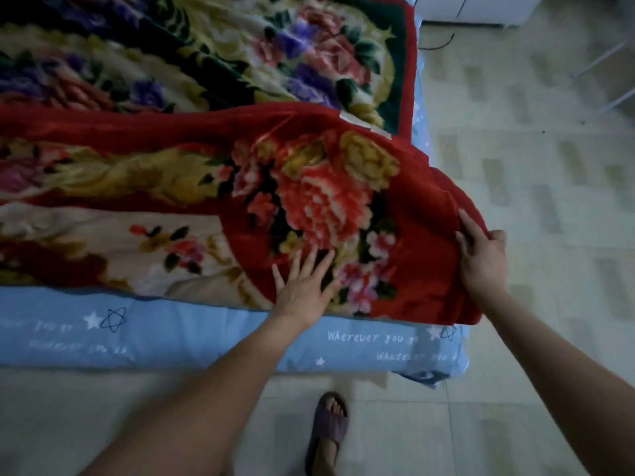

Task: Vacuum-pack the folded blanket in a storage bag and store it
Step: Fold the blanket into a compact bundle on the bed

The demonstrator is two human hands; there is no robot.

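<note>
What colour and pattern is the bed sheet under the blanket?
Light blue bed sheet with white stars and white script, seen in the head view.

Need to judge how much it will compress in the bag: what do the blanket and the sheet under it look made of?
Blanket: looks like thick plush fleece, probably synthetic; fuzzy pile, soft sheen, bulky rounded fold where the right hand grips its edge. Left hand presses flat on it. Sheet: thin, smooth, matte woven fabric, cotton or a blend, printed with stars and lettering.
</note>
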